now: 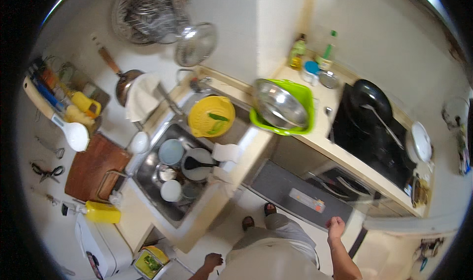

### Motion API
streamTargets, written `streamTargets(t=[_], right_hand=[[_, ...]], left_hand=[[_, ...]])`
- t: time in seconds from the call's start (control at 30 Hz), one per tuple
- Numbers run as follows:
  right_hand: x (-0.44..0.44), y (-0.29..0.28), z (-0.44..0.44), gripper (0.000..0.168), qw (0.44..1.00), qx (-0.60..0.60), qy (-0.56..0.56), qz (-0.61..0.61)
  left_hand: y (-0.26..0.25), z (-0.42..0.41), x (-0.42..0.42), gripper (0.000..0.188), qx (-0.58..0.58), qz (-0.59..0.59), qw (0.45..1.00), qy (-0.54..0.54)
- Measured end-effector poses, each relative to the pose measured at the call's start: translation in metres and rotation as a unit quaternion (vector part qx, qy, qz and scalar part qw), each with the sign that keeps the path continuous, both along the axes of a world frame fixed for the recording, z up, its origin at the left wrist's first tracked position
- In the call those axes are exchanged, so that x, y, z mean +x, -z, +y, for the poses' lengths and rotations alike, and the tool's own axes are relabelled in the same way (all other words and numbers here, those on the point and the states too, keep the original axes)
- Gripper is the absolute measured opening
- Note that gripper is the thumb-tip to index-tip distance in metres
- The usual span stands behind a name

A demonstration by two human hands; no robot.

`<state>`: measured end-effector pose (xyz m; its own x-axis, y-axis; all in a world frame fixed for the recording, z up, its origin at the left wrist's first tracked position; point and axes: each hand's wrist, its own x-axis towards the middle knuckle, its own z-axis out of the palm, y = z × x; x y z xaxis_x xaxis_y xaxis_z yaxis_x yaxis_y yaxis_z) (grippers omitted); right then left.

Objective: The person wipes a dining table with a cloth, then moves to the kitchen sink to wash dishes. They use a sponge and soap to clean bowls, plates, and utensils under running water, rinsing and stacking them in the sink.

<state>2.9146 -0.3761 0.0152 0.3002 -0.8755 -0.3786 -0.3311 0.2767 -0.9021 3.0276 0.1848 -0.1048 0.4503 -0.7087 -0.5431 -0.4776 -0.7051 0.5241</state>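
My left hand (pixel 213 260) hangs low beside my body at the bottom of the view, its fingers loosely curled; whether it holds anything is unclear. On the other side, my right hand (pixel 335 227) is bent inward above the floor near a grey mat (pixel 273 185), and its grip is unclear too. Before me a steel sink (pixel 148 176) holds bowls, a pan (pixel 197 154) and a black ladle or spoon (pixel 193 163). A yellow colander (pixel 199 113) with green peppers sits in the farther basin. A steel bowl (pixel 282 104) leans inside a lime-green plastic basin (pixel 310 119) on the counter.
A black wok (pixel 371 99) with a metal utensil stands on the black cooktop (pixel 384 158) at right, beside a white dish (pixel 419 143). Bottles and jars line the wall. A wooden cutting board (pixel 96 165) and yellow soap bottle (pixel 102 211) are left of the sink.
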Motion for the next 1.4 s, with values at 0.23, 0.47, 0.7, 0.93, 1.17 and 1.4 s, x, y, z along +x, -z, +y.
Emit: streamTargets(t=[0.23, 0.47, 0.7, 0.93, 1.17, 1.4], right_hand=[[-0.106, -0.028, -0.063, 0.025, 0.995, -0.095, -0.001, -0.028], [-0.321, 0.002, -0.137, 0.028, 0.994, -0.105, 0.01, -0.028], [-0.529, -0.053, -0.252, 0.034, 0.983, -0.153, 0.008, 0.1], [-0.554, -0.14, -0.406, 0.02, 0.985, -0.075, 0.11, -0.109], [-0.559, -0.073, -0.555, 0.027, 0.972, 0.108, 0.134, -0.163], [-0.53, -0.037, -0.599, 0.045, 0.987, 0.114, 0.102, -0.051]], left_hand=[[-0.006, -0.088, -0.006, 0.013, 0.024, 0.169, 0.958, -0.232], [0.017, -0.229, -0.082, 0.014, 0.132, -0.008, 0.99, -0.053], [-0.062, -0.473, -0.188, 0.017, -0.037, 0.192, 0.931, -0.308], [-0.191, -0.728, -0.285, 0.017, -0.135, 0.217, 0.964, -0.071], [-0.201, -0.94, -0.41, 0.044, -0.295, 0.324, 0.889, -0.132], [-0.199, -1.065, -0.439, 0.062, -0.297, 0.256, 0.868, -0.305]])
